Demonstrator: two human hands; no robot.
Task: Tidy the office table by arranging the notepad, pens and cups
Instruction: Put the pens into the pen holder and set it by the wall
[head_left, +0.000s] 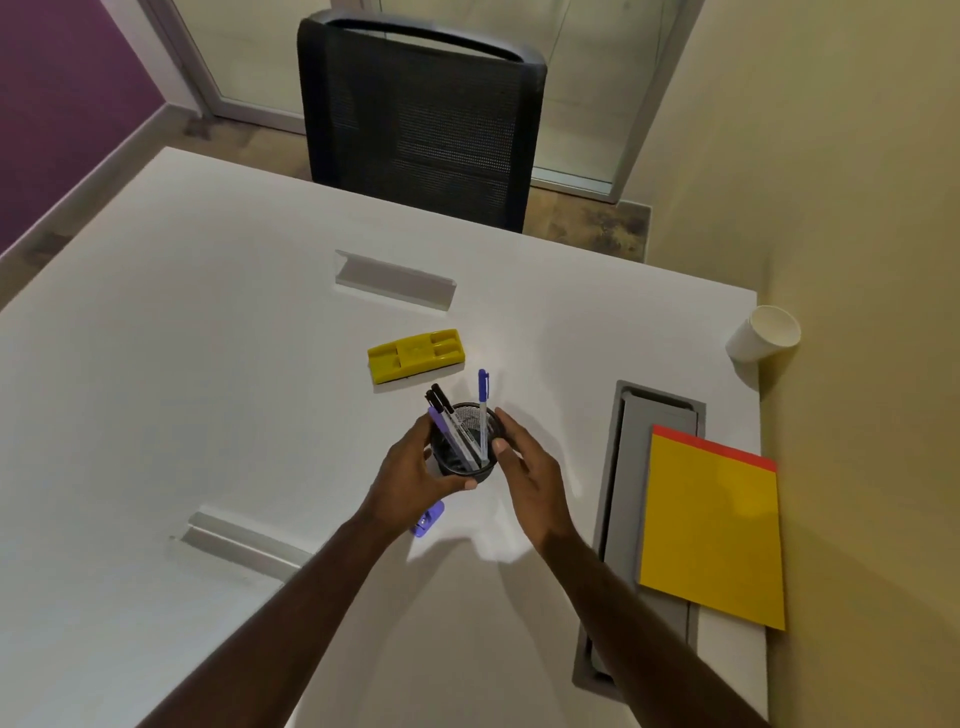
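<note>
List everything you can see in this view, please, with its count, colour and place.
Table: one, white, fills the view.
Pen holder: one, black mesh, centre, between both hands.
Pens: about four, purple and black, standing in the holder.
Eraser: one, yellow, beyond the holder.
Notepad: one, yellow with red top, right, over the grey cable tray.
Cup: one, white, far right edge.
Purple object: one, partly hidden under the left wrist.
Chair: one, black, far side.
Left hand: grips the holder.
Right hand: fingers touch its rim.
</note>
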